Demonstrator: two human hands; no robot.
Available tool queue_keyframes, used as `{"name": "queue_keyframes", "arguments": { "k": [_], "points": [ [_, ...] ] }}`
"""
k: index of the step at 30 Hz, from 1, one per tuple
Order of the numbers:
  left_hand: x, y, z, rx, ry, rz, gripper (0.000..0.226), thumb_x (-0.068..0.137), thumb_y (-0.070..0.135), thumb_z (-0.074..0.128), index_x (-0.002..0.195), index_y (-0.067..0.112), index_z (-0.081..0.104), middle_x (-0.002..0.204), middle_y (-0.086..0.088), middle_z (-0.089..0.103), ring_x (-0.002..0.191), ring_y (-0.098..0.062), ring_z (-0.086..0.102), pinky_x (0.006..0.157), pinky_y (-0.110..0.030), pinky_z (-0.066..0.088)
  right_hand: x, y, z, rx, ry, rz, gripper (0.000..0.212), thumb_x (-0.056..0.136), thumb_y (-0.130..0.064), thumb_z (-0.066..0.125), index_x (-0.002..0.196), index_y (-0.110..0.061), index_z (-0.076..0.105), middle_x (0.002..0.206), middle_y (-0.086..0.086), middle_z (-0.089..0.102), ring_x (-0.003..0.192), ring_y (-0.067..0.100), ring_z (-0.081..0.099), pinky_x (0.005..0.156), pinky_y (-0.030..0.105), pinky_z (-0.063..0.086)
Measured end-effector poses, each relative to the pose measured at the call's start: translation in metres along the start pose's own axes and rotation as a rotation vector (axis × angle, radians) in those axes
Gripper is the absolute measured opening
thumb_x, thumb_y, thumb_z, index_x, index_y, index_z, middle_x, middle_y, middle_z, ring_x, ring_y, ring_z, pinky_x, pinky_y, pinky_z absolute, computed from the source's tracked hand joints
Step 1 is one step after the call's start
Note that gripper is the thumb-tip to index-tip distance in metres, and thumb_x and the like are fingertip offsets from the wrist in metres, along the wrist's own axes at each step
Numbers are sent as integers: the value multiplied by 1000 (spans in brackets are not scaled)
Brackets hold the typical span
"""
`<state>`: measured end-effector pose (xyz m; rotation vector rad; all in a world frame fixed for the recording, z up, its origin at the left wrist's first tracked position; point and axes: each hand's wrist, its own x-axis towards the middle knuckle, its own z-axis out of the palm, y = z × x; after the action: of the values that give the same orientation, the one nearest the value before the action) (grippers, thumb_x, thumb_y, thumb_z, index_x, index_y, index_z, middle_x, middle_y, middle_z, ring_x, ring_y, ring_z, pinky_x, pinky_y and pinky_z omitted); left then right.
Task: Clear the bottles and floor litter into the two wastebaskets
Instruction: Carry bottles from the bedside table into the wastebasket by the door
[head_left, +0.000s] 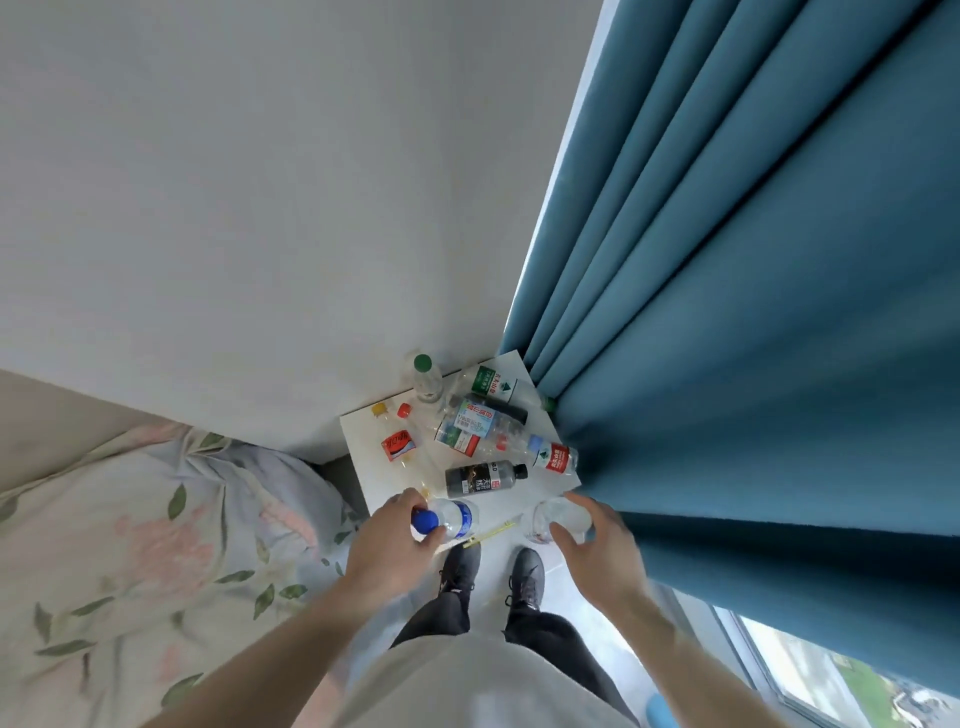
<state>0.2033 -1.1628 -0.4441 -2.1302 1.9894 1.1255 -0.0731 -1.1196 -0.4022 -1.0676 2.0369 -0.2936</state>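
The clearing looks barely begun. Just below the middle of the frame the white table (363, 431) is crowded with bottles lying and standing in a heap: a green-cap bottle (426, 375) upright at the back by the wall, a green-label bottle (493, 385) on its side, a red-label bottle (399, 447) at the left, a black bottle (480, 478) lying across the front, and several clear ones tangled between them. The left hand (387, 551) has its fingers and thumb curled round a blue-cap bottle (447, 518) at the table's near edge. The right hand (597, 540), close to the blue curtain (753, 338), curls loosely round a crumpled clear bottle (558, 517), thumb and fingers on either side of it; whether the grip is firm I cannot tell. On the floor between the hands, just above the shoes (493, 574), lies a yellow strip (488, 535) of litter, not yet picked up. Neither wastebasket shows anywhere, so nothing can be counted as binned; nearly all the bottles and the litter appear to be left.
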Motion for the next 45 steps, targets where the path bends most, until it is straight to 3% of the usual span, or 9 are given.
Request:
{"name": "queue_keyframes", "arguments": {
  "k": [10, 19, 24, 27, 30, 32, 37, 40, 45],
  "points": [
    [-15, 26, -58, 55, 92, 255, 26, 83, 51, 67, 97, 38, 49, 96, 19, 56, 65, -4, 60, 59, -32, 52, -49, 10, -5, 165, 186, 0, 44, 85, -35, 76, 128, -35, 65, 128, -14, 63, 100, 15, 66, 92, 36, 56],
    [-51, 135, -44, 171, -85, 691, 22, 85, 45, 72, 100, 45, 55, 104, 25, 52, 70, 0, 61, 65, -26, 51, -146, 59, -35, 335, 341, 149, 36, 85, -36, 75, 118, -45, 63, 96, -19, 67, 66, 0, 62, 65, 17, 43],
    [-105, 208, 13, 226, -236, 976, 20, 81, 44, 70, 99, 40, 63, 102, 21, 55, 79, -4, 60, 75, -31, 52, -239, 122, -38, 432, 480, 310, 40, 86, -34, 75, 123, -42, 63, 72, -21, 53, 54, -1, 56, 64, 21, 41],
    [-161, 240, 55, 291, -332, 1112, 22, 79, 48, 63, 100, 41, 63, 103, 20, 54, 82, -4, 60, 77, -33, 53, -307, 162, -29, 504, 604, 414, 37, 86, -32, 75, 119, -45, 63, 71, -23, 55, 60, -3, 57, 66, 19, 44],
    [-232, 258, 95, 321, -439, 1241, 26, 78, 52, 57, 100, 39, 63, 101, 18, 55, 82, -6, 59, 78, -33, 52, -378, 204, -12, 557, 707, 522, 39, 84, -39, 72, 122, -45, 63, 105, -22, 69, 87, -1, 66, 85, 30, 54],
    [-279, 262, 120, 341, -506, 1304, 20, 79, 44, 64, 99, 39, 64, 101, 18, 56, 82, -4, 60, 77, -33, 52, -424, 229, 0, 598, 790, 572, 39, 84, -37, 73, 122, -41, 65, 112, -23, 69, 99, 5, 66, 89, 29, 53],
    [-389, 266, 178, 422, -656, 1493, 29, 76, 44, 61, 105, 41, 63, 101, 21, 53, 79, 0, 61, 75, -32, 54, -527, 277, 23, 667, 943, 718, 37, 84, -27, 77, 119, -34, 69, 91, -25, 62, 75, -12, 53, 73, 8, 37],
    [-455, 272, 209, 492, -737, 1636, 28, 80, 39, 65, 108, 41, 63, 103, 21, 53, 82, -4, 63, 75, -34, 54, -582, 303, 40, 722, 1040, 813, 37, 84, -25, 78, 120, -30, 70, 92, -22, 64, 78, -2, 54, 79, 16, 38],
    [-550, 292, 264, 585, -872, 1834, 24, 83, 38, 66, 106, 44, 59, 106, 24, 52, 81, -6, 63, 71, -34, 57, -661, 339, 65, 771, 1169, 984, 39, 86, -36, 74, 125, -38, 66, 112, -16, 73, 108, 15, 64, 87, 25, 46]
  ]
}}
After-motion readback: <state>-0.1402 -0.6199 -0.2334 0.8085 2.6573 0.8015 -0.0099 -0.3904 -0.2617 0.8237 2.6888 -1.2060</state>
